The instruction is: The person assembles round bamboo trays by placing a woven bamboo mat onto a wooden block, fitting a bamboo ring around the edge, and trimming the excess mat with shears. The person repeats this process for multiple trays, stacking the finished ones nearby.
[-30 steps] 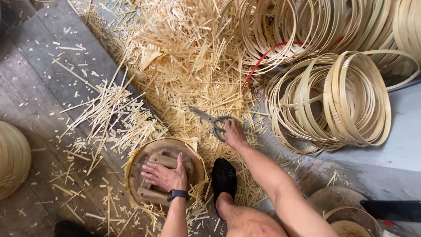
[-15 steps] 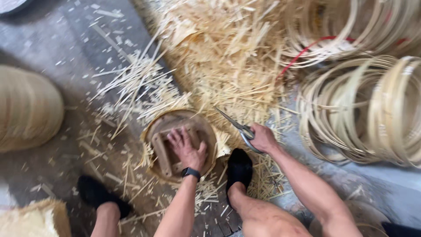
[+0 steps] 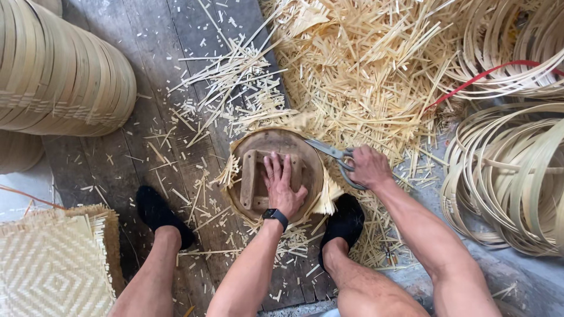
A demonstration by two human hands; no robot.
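Observation:
My left hand point(image 3: 281, 186) presses flat on a round wooden mould point(image 3: 276, 174) that lies on a woven bamboo piece, whose trimmed edge point(image 3: 327, 196) sticks out around the mould. A dark watch sits on that wrist. My right hand point(image 3: 368, 167) grips grey scissors point(image 3: 332, 154), their blades reaching the mould's upper right edge. My two feet in black socks point(image 3: 343, 222) rest on either side below the mould.
Bamboo offcuts point(image 3: 352, 64) cover the floor above the mould. Coiled bamboo strip hoops point(image 3: 511, 176) lie at the right with a red cord point(image 3: 482, 76). A stack of woven baskets point(image 3: 59, 76) stands at upper left, a woven mat point(image 3: 53, 264) at lower left.
The view has shifted so the mould sits in the middle. My right hand has brought the scissors from the offcut pile to the mould's edge. My left hand stays on the mould.

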